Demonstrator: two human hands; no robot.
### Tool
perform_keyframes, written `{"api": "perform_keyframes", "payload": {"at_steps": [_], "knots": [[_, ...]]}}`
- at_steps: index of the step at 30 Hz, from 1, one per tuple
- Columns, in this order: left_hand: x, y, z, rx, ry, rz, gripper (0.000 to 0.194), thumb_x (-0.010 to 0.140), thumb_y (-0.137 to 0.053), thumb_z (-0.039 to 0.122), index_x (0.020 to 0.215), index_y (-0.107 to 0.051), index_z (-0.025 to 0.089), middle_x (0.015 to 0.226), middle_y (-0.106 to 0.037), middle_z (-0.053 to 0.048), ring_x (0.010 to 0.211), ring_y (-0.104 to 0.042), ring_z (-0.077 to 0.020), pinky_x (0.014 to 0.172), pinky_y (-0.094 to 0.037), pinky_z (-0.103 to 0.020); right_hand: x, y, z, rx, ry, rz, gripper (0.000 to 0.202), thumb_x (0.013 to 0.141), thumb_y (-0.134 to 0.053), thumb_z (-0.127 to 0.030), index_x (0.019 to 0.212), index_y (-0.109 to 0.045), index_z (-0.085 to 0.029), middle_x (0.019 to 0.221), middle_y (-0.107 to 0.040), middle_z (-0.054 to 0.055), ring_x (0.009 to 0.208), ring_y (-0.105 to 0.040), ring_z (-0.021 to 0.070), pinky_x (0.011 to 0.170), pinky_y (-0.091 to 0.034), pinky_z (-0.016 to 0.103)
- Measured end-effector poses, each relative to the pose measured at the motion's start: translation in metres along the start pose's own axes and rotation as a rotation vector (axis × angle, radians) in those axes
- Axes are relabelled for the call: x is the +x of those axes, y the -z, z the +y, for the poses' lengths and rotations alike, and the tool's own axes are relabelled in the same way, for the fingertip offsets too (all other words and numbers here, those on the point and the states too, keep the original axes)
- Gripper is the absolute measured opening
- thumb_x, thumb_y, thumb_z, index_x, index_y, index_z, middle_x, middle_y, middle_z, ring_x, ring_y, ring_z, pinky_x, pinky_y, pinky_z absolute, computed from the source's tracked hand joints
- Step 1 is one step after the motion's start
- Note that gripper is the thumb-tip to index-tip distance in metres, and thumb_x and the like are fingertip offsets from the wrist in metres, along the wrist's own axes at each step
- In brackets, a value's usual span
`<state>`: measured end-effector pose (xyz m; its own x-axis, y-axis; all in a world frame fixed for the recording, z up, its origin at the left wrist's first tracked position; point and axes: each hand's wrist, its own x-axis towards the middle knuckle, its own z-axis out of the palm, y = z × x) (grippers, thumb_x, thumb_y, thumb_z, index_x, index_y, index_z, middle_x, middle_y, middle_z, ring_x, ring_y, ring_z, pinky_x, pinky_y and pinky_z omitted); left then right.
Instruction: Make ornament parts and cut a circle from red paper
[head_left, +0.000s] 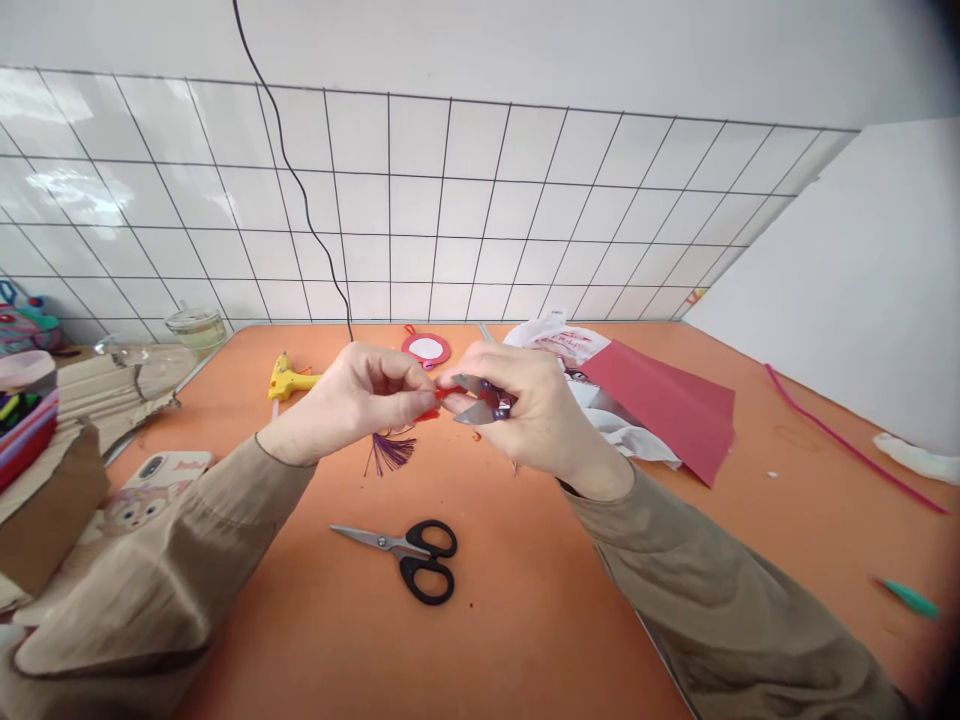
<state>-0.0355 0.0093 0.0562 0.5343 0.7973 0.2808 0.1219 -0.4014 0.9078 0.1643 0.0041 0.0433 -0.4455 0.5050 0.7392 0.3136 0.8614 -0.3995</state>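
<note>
Above the middle of the orange table, my left hand (375, 395) pinches a small red piece (429, 414) between thumb and fingers. Its exact shape is mostly hidden. My right hand (529, 405) is closed around small snips (480, 400) with purple handles. Their two grey blades point left, spread apart, close to the red piece. Fingertips of both hands nearly meet there. A dark purple tassel (391, 452) shows just below my left hand; whether it hangs or lies on the table I cannot tell. Black-handled scissors (409, 555) lie nearer to me.
Behind my hands lie a round red-and-white tag (427, 348) and a yellow glue gun (289, 378) with a black cord. Red sheet material (664, 405) rests on white wrapping at right. A phone (154, 490) and cardboard box (56, 520) sit left; a green pointed object (910, 597) lies far right.
</note>
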Motion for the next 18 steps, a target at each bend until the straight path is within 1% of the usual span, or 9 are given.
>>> {"api": "perform_keyframes", "payload": {"at_steps": [3, 5, 9, 12, 15, 18], "knots": [[-0.001, -0.003, 0.004, 0.119, -0.072, 0.044, 0.015, 0.079, -0.065, 0.021, 0.067, -0.067, 0.013, 0.061, -0.061, -0.003, 0.057, -0.050, -0.0119, 0.052, -0.041, -0.026, 0.000, -0.001, 0.002, 0.031, -0.044, 0.033, 0.017, 0.078, -0.059, -0.005, 0.067, -0.055, -0.018, 0.063, -0.045, -0.004, 0.055, -0.037, 0.0081, 0.048, -0.030, 0.024], [-0.003, -0.005, 0.006, 0.237, -0.141, 0.067, 0.013, 0.078, -0.062, 0.016, 0.067, -0.068, 0.013, 0.060, -0.062, -0.002, 0.056, -0.050, -0.0110, 0.052, -0.040, -0.025, 0.000, -0.001, 0.001, 0.065, -0.075, 0.038, 0.018, 0.079, -0.060, -0.007, 0.066, -0.053, -0.018, 0.063, -0.043, -0.004, 0.054, -0.037, 0.0077, 0.047, -0.030, 0.024], [-0.005, -0.008, 0.008, 0.411, -0.269, 0.134, 0.016, 0.075, -0.057, 0.007, 0.064, -0.066, 0.014, 0.057, -0.061, 0.000, 0.051, -0.047, -0.0089, 0.047, -0.037, -0.022, 0.001, 0.000, -0.005, 0.058, -0.113, 0.046, 0.022, 0.079, -0.063, -0.010, 0.063, -0.050, -0.019, 0.061, -0.039, -0.005, 0.053, -0.034, 0.0076, 0.047, -0.029, 0.024], [-0.006, -0.012, 0.010, 0.505, -0.352, 0.198, 0.018, 0.070, -0.054, 0.003, 0.062, -0.064, 0.015, 0.056, -0.059, 0.001, 0.049, -0.047, -0.0083, 0.046, -0.038, -0.021, 0.001, 0.002, -0.009, 0.028, -0.087, 0.046, 0.020, 0.080, -0.061, -0.010, 0.065, -0.053, -0.019, 0.060, -0.039, -0.005, 0.052, -0.034, 0.0084, 0.046, -0.027, 0.025], [-0.007, -0.016, 0.011, 0.654, -0.454, 0.273, 0.019, 0.067, -0.054, 0.000, 0.061, -0.061, 0.016, 0.053, -0.052, 0.004, 0.048, -0.043, -0.0075, 0.046, -0.036, -0.021, 0.001, 0.002, -0.011, -0.009, -0.059, 0.070, 0.021, 0.081, -0.058, -0.010, 0.063, -0.053, -0.020, 0.057, -0.036, -0.005, 0.051, -0.032, 0.0089, 0.046, -0.027, 0.025], [-0.008, -0.019, 0.009, 0.828, -0.563, 0.361, 0.019, 0.071, -0.054, 0.002, 0.061, -0.059, 0.017, 0.051, -0.046, 0.005, 0.047, -0.037, -0.0078, 0.044, -0.030, -0.022, -0.002, -0.001, -0.014, -0.072, 0.012, 0.089, 0.018, 0.078, -0.054, -0.004, 0.068, -0.055, -0.019, 0.059, -0.041, -0.004, 0.053, -0.035, 0.0092, 0.047, -0.029, 0.024]]}}
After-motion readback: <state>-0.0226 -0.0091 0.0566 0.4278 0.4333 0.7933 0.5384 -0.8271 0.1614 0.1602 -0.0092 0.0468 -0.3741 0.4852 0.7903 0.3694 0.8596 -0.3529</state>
